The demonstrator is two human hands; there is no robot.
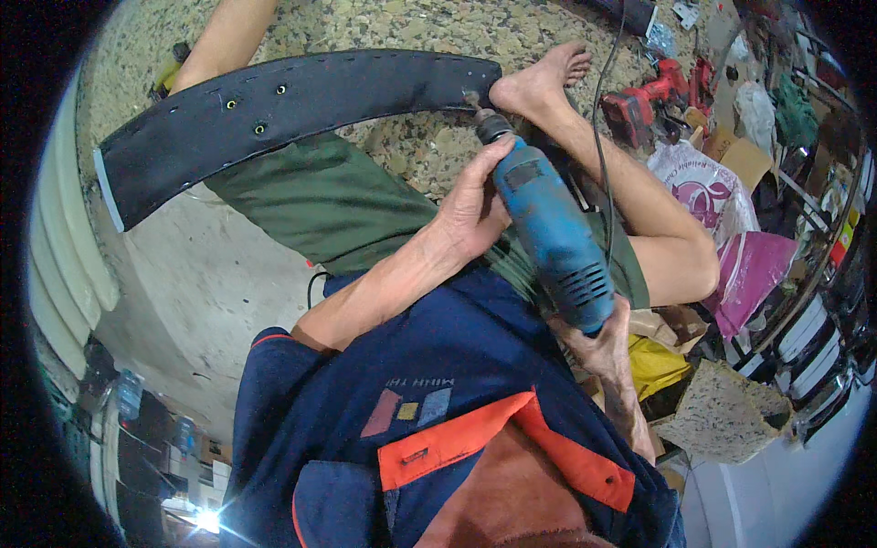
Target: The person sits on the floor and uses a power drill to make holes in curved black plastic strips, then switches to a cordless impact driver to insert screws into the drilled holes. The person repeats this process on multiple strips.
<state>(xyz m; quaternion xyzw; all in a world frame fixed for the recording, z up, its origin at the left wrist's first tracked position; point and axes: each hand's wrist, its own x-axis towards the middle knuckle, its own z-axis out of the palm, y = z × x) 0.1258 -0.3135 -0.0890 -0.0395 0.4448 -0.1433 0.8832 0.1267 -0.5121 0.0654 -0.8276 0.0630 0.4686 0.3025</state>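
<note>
Speckled stone flooring (393, 27) spans the top of my head view, with a plain grey floor area (210, 283) at left. On the right side I log a cluttered zone: a red power tool (653, 94), a white plastic bag (699, 187) with purple print, a magenta bag (754, 274), a yellow bag (658, 367) and a speckled foam block (717, 413).

The workpiece, a curved black panel (365, 89), lies across the left leg (224, 41), its right end at the heel of the bare right foot (539, 82). Three ringed eyelets (281, 89) sit in its left half; a pale strip (108, 192) edges its left end.

I have the blue power drill (553, 228) angled with its chuck (493, 126) toward the panel's right end. Whether the bit (470, 99) touches the surface, I cannot tell. Left hand (475, 205): closed around the front housing, just behind the chuck. Right hand (598, 342): closed at the rear of the drill; its fingers are largely hidden, so I cannot read the trigger position
</note>
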